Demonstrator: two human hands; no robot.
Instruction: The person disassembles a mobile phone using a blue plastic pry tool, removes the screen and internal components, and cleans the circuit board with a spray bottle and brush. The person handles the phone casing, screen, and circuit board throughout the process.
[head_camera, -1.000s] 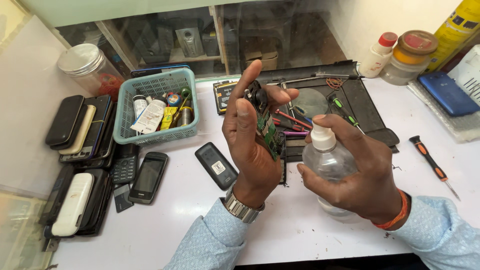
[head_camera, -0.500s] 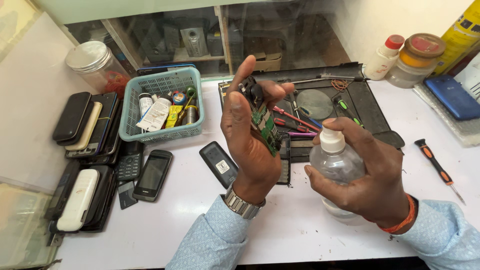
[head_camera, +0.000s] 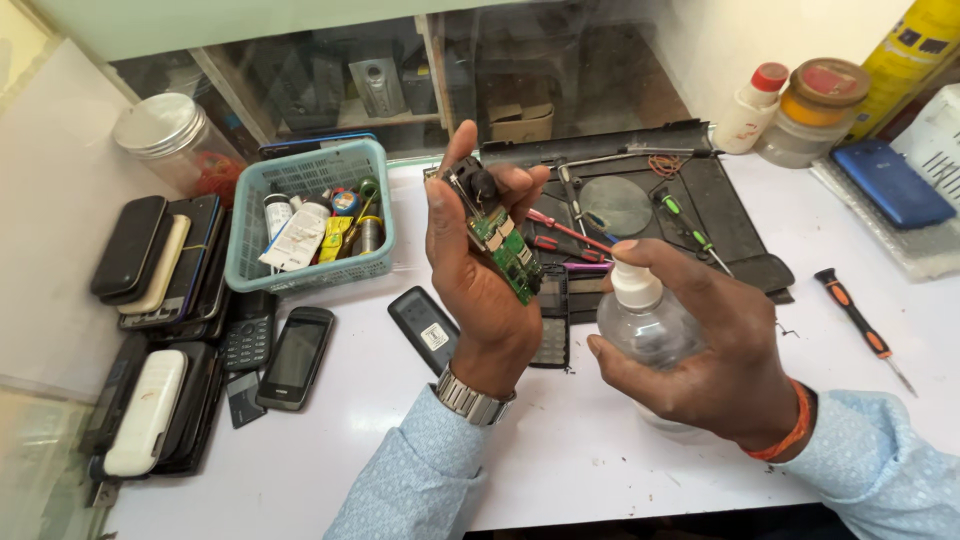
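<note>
My left hand (head_camera: 480, 290) holds a small green phone circuit board (head_camera: 500, 240) upright by its edges, above the white worktop. My right hand (head_camera: 715, 350) is wrapped around a clear plastic spray bottle (head_camera: 645, 325) with a white nozzle. My forefinger rests on top of the nozzle, which points toward the board from a few centimetres away. A black phone back cover (head_camera: 425, 328) lies on the worktop just left of my left wrist. A phone keypad frame (head_camera: 552, 320) lies behind my left hand.
A black work mat (head_camera: 700, 200) holds screwdrivers and tweezers. A teal basket (head_camera: 310, 215) of small bottles stands at left, with stacked phones (head_camera: 160, 260) beside it. An orange-handled screwdriver (head_camera: 860, 325) lies at right, jars (head_camera: 815, 110) and a blue phone (head_camera: 890, 185) behind.
Both hands stay in nearly the same pose. The bottle has edged slightly closer to the board, and the view has shifted a little.
</note>
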